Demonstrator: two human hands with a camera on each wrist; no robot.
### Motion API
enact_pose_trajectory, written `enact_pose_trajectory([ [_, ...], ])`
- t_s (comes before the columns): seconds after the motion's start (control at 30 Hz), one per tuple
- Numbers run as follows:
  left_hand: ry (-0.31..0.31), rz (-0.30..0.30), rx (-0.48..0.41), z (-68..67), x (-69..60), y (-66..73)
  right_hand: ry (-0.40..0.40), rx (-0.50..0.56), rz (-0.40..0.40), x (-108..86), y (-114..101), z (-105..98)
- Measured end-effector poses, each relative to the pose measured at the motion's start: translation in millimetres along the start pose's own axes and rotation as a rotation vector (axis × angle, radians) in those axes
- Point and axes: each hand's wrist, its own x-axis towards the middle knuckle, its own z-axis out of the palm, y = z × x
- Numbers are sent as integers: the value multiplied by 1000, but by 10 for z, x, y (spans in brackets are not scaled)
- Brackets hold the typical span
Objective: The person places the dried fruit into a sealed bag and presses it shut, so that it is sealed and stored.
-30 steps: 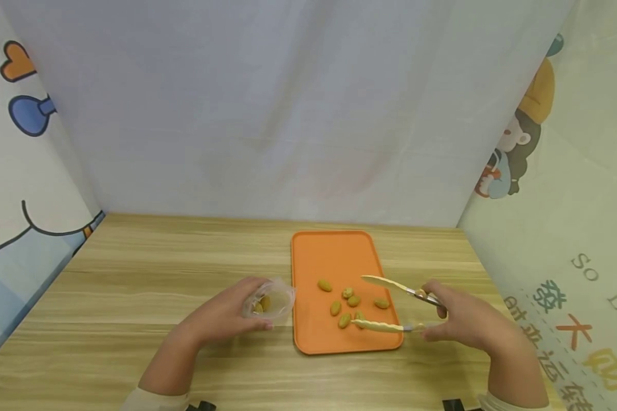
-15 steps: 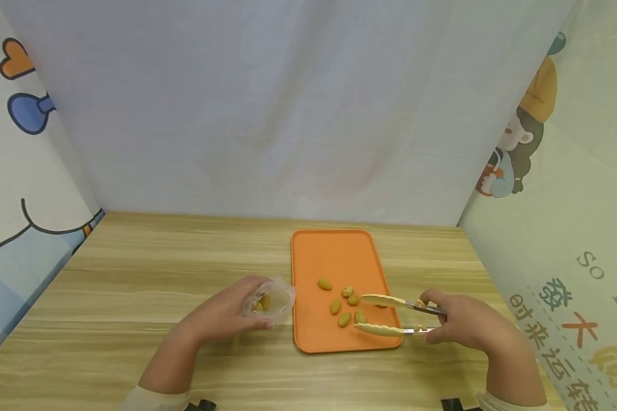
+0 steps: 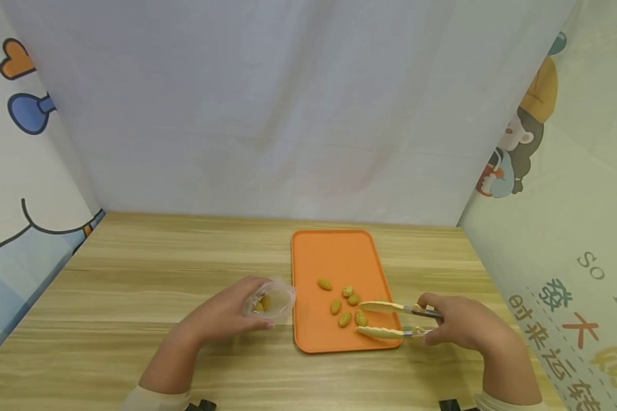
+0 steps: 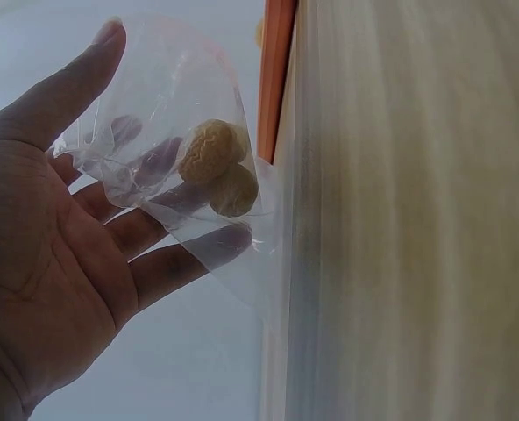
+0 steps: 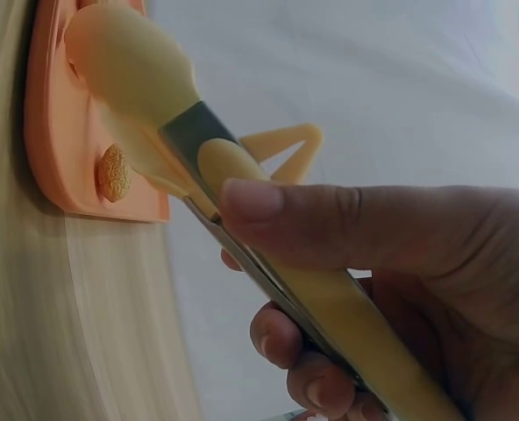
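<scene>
My left hand (image 3: 226, 314) curls round a clear plastic bag (image 3: 283, 301), whose mouth faces the tray; a couple of brown wrinkled nuts (image 4: 211, 151) lie inside it. Thumb and fingers of my right hand (image 3: 465, 323) grip yellow-tipped tongs (image 3: 380, 332), also large in the right wrist view (image 5: 132, 57). The two tong tips are spread apart, low over the lower right of the orange tray (image 3: 331, 251). Several nuts lie on the tray, among them one nut (image 3: 360, 318) near the tips and another (image 3: 325, 283) farther back. A nut at the right is partly covered by the upper tip.
The tray lies on a wood-grain table (image 3: 185, 251). Behind the table hangs a pale cloth (image 3: 247, 114), and printed cloths with cartoon figures stand at the left (image 3: 36, 171) and right (image 3: 560, 200).
The tongs have come down toward the near right part of the tray, and their tips are closer together than a second ago. My left hand and the bag have stayed in place.
</scene>
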Motion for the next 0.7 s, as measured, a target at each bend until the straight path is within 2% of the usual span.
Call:
enact_pose_trajectory([
  [0.27, -12, -10, -19, -25, -6, 17, -11, -10, -4, -12, -43, -36],
  [0.7, -5, -8, 3, -18, -11, 11, -12, -48, -4, -11, -38, -54],
])
